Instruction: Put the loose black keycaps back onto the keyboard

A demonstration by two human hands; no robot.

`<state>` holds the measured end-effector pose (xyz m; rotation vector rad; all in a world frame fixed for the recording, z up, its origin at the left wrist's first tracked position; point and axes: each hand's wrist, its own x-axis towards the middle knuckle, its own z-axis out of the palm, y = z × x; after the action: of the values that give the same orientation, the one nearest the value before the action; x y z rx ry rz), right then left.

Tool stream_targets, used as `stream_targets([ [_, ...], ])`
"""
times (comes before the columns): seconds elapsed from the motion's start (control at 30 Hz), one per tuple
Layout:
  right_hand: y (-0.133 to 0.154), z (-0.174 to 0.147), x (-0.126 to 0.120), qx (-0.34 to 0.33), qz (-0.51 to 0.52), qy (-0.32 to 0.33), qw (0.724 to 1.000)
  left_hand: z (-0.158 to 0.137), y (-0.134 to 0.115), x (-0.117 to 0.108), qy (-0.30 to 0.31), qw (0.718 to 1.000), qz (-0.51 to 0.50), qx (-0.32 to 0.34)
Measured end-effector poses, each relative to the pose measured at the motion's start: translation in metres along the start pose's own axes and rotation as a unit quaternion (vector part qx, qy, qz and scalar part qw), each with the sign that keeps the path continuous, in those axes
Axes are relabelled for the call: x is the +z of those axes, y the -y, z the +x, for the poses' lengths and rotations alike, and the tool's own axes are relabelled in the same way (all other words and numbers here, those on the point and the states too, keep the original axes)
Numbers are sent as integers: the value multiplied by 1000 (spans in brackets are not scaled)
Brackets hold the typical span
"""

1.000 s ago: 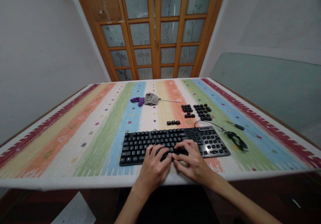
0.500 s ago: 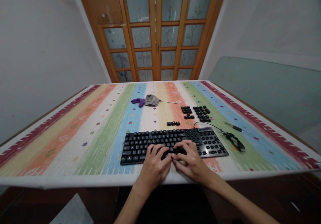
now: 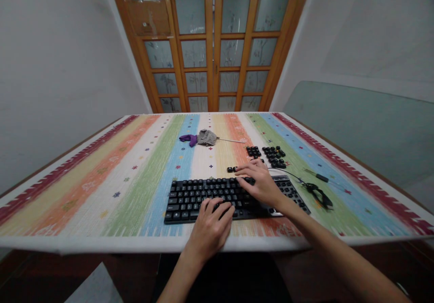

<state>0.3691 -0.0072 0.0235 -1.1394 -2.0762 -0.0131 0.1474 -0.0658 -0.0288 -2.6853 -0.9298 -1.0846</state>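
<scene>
A black keyboard (image 3: 188,198) lies across the near part of the table. Its left side carries keycaps, while bare key seats show on its right side. My left hand (image 3: 210,226) rests at its lower middle edge, fingers spread over the bottom keys. Above the keyboard's top edge reaches my right hand (image 3: 258,182), fingers extended toward a short row of loose keycaps (image 3: 230,169). Part of that row is hidden by the fingertips, and I see nothing held in them. More loose keycaps stand in a left cluster (image 3: 253,151) and a right cluster (image 3: 274,155) farther back.
Right of the keyboard are a coiled black cable (image 3: 318,194) and a dark-handled tool (image 3: 321,177). Farther back lies a grey and purple cloth item (image 3: 206,137) with a thin rod (image 3: 232,140) beside it. A striped cloth (image 3: 135,194) covers the table.
My right hand has left the lower middle of the keyboard and moved forward to the loose keycap row, its fingers stretching out. My left hand stays nearly in place on the keyboard.
</scene>
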Motion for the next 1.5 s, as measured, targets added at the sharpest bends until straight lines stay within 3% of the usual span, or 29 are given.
stream_targets([
  [0.13,-32,31,15,33,-51,83,995,-3,0,1,-3,1000,-2,5],
  [0.27,-46,47,32,61,-85,174,979,-5,-1,1,7,1000,2,4],
  [0.43,-48,55,41,60,-82,200,974,-5,-1,2,17,1000,-1,1],
  [0.67,-34,42,20,34,-14,123,992,-3,0,0,23,1000,-4,5],
  [0.93,7,-26,-17,-17,87,70,994,2,0,-2,14,1000,-27,2],
  [1.17,25,-66,-9,-48,76,55,994,8,-2,-1,-11,998,-65,-12],
  [1.5,27,-73,-3,-72,26,22,997,18,-8,7,-34,996,-80,-25],
])
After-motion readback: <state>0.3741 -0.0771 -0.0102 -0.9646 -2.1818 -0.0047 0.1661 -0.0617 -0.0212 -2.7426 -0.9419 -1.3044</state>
